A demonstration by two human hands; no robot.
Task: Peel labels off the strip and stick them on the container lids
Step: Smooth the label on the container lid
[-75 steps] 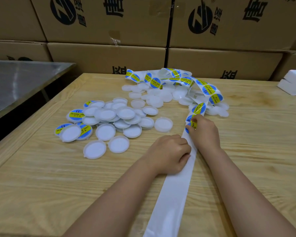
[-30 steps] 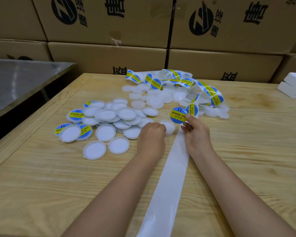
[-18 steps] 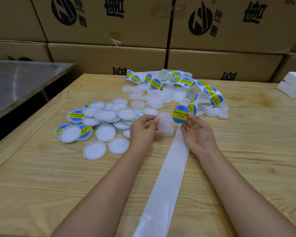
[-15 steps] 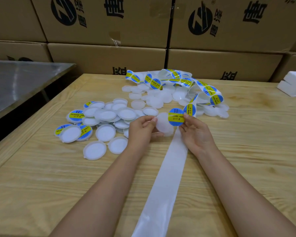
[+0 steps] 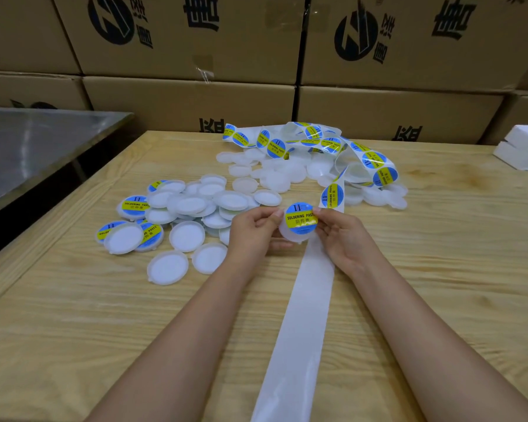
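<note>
My left hand (image 5: 252,231) holds a white round lid (image 5: 288,237) above the table by its left edge. My right hand (image 5: 343,236) pinches a round blue-and-yellow label (image 5: 301,218) at its right edge, and the label lies over the lid's top. The white backing strip (image 5: 299,324) runs from under my right hand toward me. Its far part, with several labels on it, curls in a heap (image 5: 326,147) at the back. A pile of plain white lids (image 5: 195,208) lies to the left, with a few labelled lids (image 5: 134,205) at its left edge.
The wooden table (image 5: 73,330) carries everything. More translucent lids (image 5: 275,175) lie under the curled strip. Stacked cardboard boxes (image 5: 195,99) wall off the back. A steel table (image 5: 37,141) stands to the left, and a white foam block (image 5: 521,150) sits at the far right.
My right hand peeled a label off the strip and brought it left. My left hand picked a lid from the pile and lifted it; the label now lies over that lid.
</note>
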